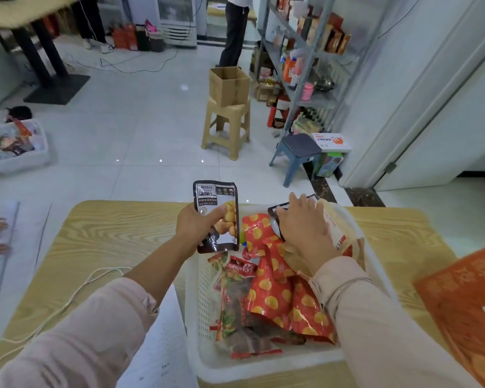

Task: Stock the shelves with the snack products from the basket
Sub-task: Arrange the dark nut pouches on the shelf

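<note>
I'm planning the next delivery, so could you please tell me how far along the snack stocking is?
Early on. Done: nothing I can confirm on the shelves. In hand: left hand holds a chestnut pouch; right hand lies on another dark pouch. Left: the basket holds many red-and-yellow packs and a peanut pack.
</note>
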